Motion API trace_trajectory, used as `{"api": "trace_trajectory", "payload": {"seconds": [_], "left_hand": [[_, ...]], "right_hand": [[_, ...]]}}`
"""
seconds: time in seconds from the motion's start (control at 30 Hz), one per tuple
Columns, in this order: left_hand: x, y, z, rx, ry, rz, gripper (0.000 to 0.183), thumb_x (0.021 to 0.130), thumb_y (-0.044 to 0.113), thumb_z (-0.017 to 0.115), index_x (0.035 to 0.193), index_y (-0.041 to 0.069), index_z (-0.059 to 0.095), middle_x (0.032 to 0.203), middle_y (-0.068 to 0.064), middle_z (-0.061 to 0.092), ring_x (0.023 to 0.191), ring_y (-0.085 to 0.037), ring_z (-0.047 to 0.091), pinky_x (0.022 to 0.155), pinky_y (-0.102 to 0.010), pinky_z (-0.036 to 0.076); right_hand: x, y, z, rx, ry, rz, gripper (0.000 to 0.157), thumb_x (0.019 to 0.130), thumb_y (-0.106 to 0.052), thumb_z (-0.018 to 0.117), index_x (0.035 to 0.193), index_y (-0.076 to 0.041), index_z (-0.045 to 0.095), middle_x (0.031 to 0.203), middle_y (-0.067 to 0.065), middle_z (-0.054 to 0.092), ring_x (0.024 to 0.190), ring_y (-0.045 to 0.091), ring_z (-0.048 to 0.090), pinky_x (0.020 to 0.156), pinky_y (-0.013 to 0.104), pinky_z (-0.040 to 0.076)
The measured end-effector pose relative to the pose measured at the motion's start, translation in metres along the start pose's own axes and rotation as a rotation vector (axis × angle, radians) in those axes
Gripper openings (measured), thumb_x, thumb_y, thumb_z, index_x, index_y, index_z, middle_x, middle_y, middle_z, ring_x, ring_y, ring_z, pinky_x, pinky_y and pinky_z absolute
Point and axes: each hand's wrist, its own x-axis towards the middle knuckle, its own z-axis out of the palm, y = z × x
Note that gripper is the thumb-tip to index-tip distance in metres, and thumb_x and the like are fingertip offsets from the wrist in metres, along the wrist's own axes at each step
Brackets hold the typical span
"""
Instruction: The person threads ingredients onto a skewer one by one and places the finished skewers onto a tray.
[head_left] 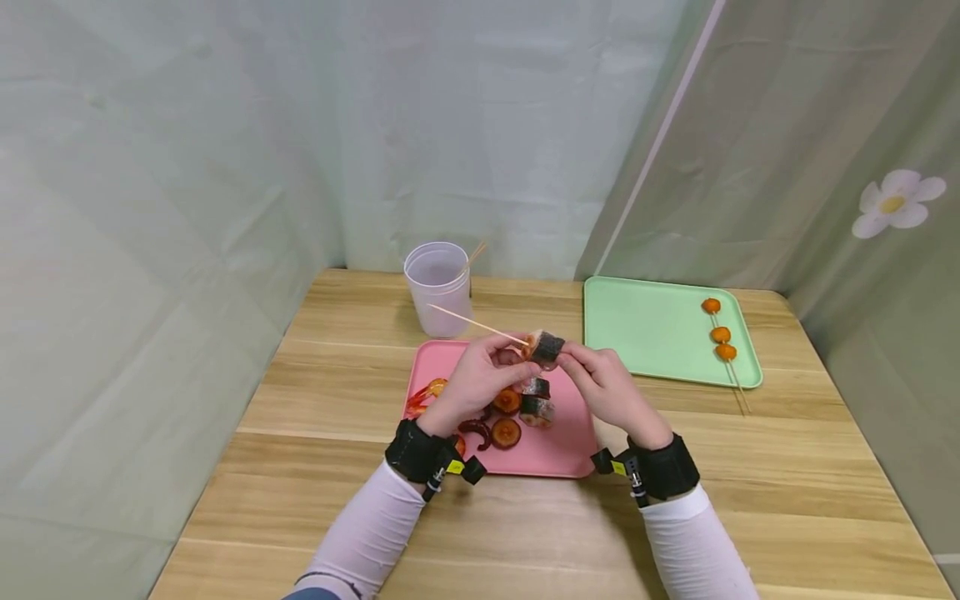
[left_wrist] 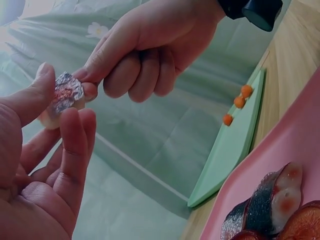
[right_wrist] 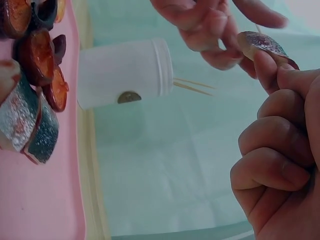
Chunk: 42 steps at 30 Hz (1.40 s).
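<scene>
A piece of fish (head_left: 545,347) with dark silvery skin is on a thin wooden skewer (head_left: 476,321) above the pink tray (head_left: 573,454). My right hand (head_left: 603,383) pinches the edge of this piece between thumb and index finger, its other fingers curled in the right wrist view. Close around the piece is my left hand (left_wrist: 47,155), thumb and fingers spread apart and only loosely bent. In the right wrist view a gap shows between the left thumb and the fish; the left fingers (right_wrist: 222,57) lie against or just beside it. The skewer's far end points left toward the cup.
On the pink tray lie fish pieces (head_left: 537,408), round brown-rimmed slices (head_left: 506,433), a dark curled piece (head_left: 476,432) and shrimp (head_left: 426,396). A white cup (head_left: 441,300) stands behind, skewers beside it. The green tray (head_left: 645,329) holds a skewer with orange balls (head_left: 721,334).
</scene>
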Motion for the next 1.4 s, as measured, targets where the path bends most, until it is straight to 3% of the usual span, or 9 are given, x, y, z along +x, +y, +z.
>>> {"api": "trace_trajectory", "payload": {"seconds": [0.07,0.23,0.43,0.6,0.67,0.8,0.9,1.03,1.4], "left_hand": [[0.000,-0.001,-0.001,0.030,-0.003,-0.006,0.039,0.096,0.006,0.081,0.132,-0.001,0.070,0.096,-0.011,0.076,0.080,-0.030,0.070,0.071,-0.031,0.060],[0.002,-0.006,-0.002,0.153,-0.053,0.026,0.038,0.096,0.014,0.082,0.132,0.006,0.071,0.105,-0.007,0.073,0.088,-0.029,0.070,0.071,-0.031,0.057],[0.005,-0.021,-0.001,0.463,-0.131,0.081,0.035,0.096,0.019,0.084,0.128,0.012,0.075,0.108,-0.007,0.074,0.087,-0.016,0.067,0.074,-0.031,0.056],[0.008,-0.033,0.004,0.702,-0.234,0.125,0.031,0.093,0.016,0.086,0.120,0.005,0.076,0.110,-0.011,0.074,0.094,-0.023,0.066,0.082,-0.034,0.054],[0.008,-0.036,0.007,0.783,-0.267,0.136,0.029,0.092,0.015,0.087,0.118,0.004,0.077,0.111,-0.010,0.073,0.099,-0.025,0.066,0.088,-0.036,0.053],[0.008,-0.039,0.011,0.937,-0.310,0.131,0.028,0.090,0.018,0.089,0.116,0.010,0.079,0.110,-0.003,0.069,0.105,-0.019,0.063,0.097,-0.037,0.050],[0.008,-0.043,0.014,1.034,-0.336,0.123,0.029,0.089,0.021,0.089,0.116,0.015,0.080,0.109,0.001,0.067,0.105,-0.016,0.061,0.098,-0.035,0.049],[0.008,-0.049,0.016,1.092,-0.354,0.134,0.029,0.087,0.021,0.090,0.114,0.017,0.080,0.108,0.002,0.067,0.104,-0.016,0.061,0.100,-0.034,0.049],[0.007,-0.054,0.020,1.102,-0.330,0.113,0.038,0.086,0.019,0.090,0.121,0.014,0.078,0.114,-0.002,0.066,0.107,-0.018,0.061,0.098,-0.034,0.051]], "right_hand": [[0.000,0.000,-0.002,0.001,0.012,0.005,0.017,0.107,0.002,0.059,0.108,-0.007,0.074,0.093,0.002,0.075,0.073,0.008,0.059,0.067,0.029,0.049],[-0.002,0.002,-0.008,-0.009,0.044,0.009,0.019,0.107,0.002,0.058,0.106,-0.008,0.074,0.093,0.005,0.076,0.066,0.007,0.053,0.065,0.029,0.047],[-0.005,0.004,-0.016,-0.032,0.085,0.026,0.021,0.107,0.003,0.057,0.104,-0.008,0.074,0.075,-0.003,0.063,0.055,0.003,0.035,0.057,0.027,0.037],[-0.007,0.004,-0.022,-0.026,0.110,0.058,0.021,0.107,0.004,0.057,0.106,-0.006,0.075,0.082,0.001,0.070,0.063,0.003,0.050,0.063,0.025,0.045],[-0.007,0.004,-0.024,-0.026,0.121,0.062,0.021,0.107,0.004,0.057,0.106,-0.007,0.075,0.079,-0.002,0.067,0.063,0.004,0.050,0.062,0.024,0.045],[-0.008,0.005,-0.028,-0.035,0.132,0.062,0.021,0.108,0.004,0.057,0.105,-0.008,0.075,0.067,-0.009,0.042,0.055,0.005,0.033,0.054,0.027,0.032],[-0.008,0.005,-0.030,-0.030,0.131,0.061,0.021,0.108,0.003,0.057,0.105,-0.007,0.074,0.068,-0.009,0.042,0.055,0.006,0.033,0.054,0.027,0.032],[-0.008,0.005,-0.031,-0.027,0.129,0.059,0.021,0.107,0.004,0.057,0.104,-0.007,0.074,0.068,-0.009,0.042,0.056,0.006,0.033,0.054,0.026,0.032],[-0.008,0.006,-0.033,-0.020,0.143,0.051,0.021,0.106,0.005,0.058,0.103,-0.009,0.074,0.068,-0.010,0.040,0.055,0.006,0.033,0.054,0.026,0.032]]}}
